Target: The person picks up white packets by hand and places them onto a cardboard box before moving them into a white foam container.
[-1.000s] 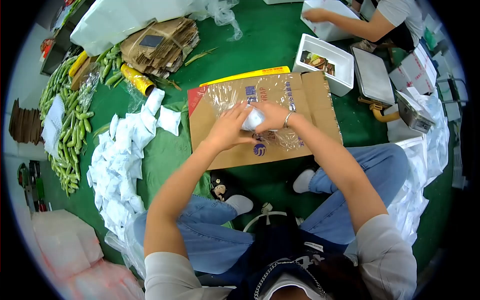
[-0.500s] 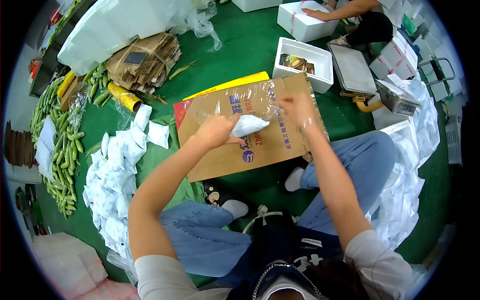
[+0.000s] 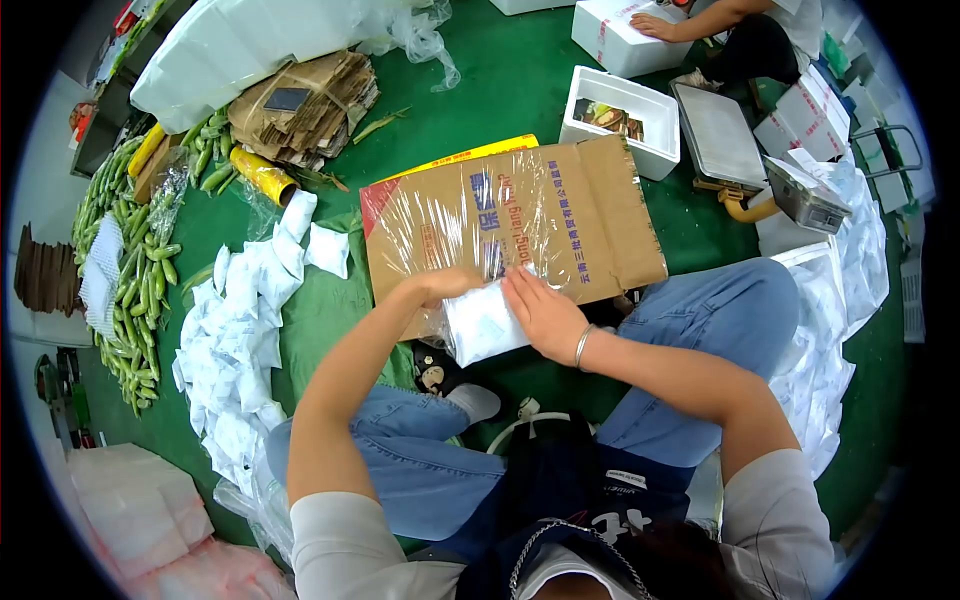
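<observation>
A white pouch (image 3: 487,328), like an ice pack, is in front of me at the near edge of a flat cardboard box (image 3: 600,215). My left hand (image 3: 448,288) grips the pouch's upper left edge, with clear film bunched under the fingers. Along the upper right edge lies my right hand (image 3: 545,318), its fingers straight and close together; the thumb is hidden. Clear plastic film (image 3: 440,225) is spread over the printed cardboard, wrinkled and shiny, reaching down to my hands.
Many similar white pouches (image 3: 235,340) are heaped at my left, beside green vegetables (image 3: 135,290). More pouches (image 3: 820,370) lie at my right. Farther off are a foam box (image 3: 660,140), a scale (image 3: 718,135) and stacked cardboard (image 3: 305,110). A co-worker's hand (image 3: 655,27) rests on a white box.
My right hand has come down from the far right of the cardboard to the pouch. The pouch and my left hand have moved nearer to me, and the pouch now lies turned broadside.
</observation>
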A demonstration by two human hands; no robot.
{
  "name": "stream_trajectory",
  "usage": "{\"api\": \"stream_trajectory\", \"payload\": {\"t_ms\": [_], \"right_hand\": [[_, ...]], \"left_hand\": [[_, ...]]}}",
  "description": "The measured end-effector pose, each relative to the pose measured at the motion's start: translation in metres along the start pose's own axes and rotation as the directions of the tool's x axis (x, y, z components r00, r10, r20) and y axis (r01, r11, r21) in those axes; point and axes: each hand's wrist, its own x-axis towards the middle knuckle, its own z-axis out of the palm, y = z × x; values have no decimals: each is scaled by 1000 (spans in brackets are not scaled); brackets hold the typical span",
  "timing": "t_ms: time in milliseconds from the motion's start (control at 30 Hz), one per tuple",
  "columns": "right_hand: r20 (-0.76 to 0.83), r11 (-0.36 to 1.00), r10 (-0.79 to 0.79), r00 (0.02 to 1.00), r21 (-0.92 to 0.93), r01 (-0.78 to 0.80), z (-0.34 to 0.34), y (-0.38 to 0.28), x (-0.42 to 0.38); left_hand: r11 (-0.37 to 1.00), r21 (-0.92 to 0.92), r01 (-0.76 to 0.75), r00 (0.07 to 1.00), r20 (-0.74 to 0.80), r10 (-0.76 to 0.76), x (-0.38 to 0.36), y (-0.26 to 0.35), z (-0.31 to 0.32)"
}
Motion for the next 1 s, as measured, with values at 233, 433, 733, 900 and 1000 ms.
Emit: {"api": "stream_trajectory", "payload": {"t_ms": [233, 433, 733, 900, 1000], "right_hand": [[829, 792, -194, 524, 448, -415, -38, 72, 95], [733, -41, -365, 574, 603, -797, 48, 126, 148], [690, 294, -412, 596, 719, -629, 42, 119, 152], [399, 317, -305, 864, 899, -304, 75, 87, 112], [259, 536, -126, 958, 830, -154, 78, 70, 105]], "left_hand": [[463, 886, -23, 494, -393, 776, -54, 61, 5], [519, 855, 17, 339, -493, 801, -23, 47, 8], [932, -44, -359, 820, -491, 293, 20, 26, 14], [577, -795, 188, 762, 489, 425, -4, -43, 126], [990, -118, 74, 832, 555, 4, -52, -20, 198]]}}
